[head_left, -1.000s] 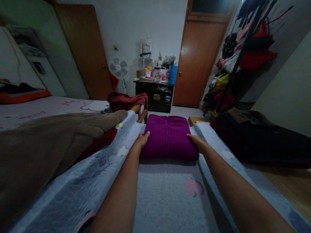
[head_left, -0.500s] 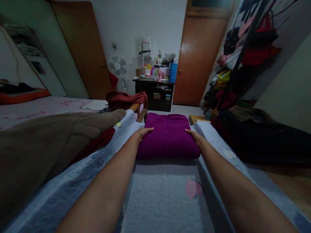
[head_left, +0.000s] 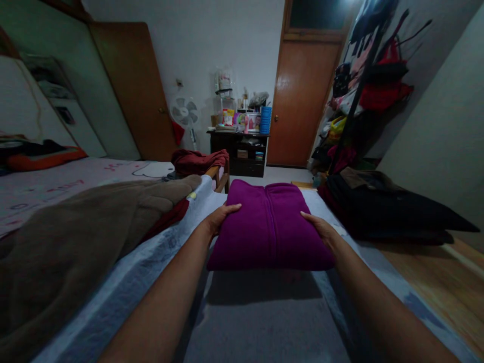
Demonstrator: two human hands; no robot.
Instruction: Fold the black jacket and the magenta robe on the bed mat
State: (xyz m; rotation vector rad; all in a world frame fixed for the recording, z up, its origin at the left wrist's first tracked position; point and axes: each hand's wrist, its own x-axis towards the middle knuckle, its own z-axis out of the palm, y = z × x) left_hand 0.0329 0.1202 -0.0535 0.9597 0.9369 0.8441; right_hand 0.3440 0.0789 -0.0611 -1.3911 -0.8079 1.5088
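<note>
A folded purple zip jacket (head_left: 249, 229) is held between my two hands, its zip running down the middle of the upper face. My left hand (head_left: 221, 218) grips its left side with the thumb on top, and the other fingers are hidden beneath. On the opposite side my right hand (head_left: 319, 228) holds it the same way, thumb over the edge. The jacket's near edge is raised above the blue-grey bedding (head_left: 260, 327), casting a shadow there.
To the left lie a brown blanket (head_left: 113, 217) and a dark red cloth (head_left: 198, 160) over a wooden bed end. A pile of dark folded clothes (head_left: 389, 206) sits at the right by a wooden surface (head_left: 419, 267). A fan (head_left: 185, 113) and dark cabinet (head_left: 238, 154) stand beyond.
The jacket has come up off the bedding and closer to me, with both hands still on its sides. My view has turned slightly to the right.
</note>
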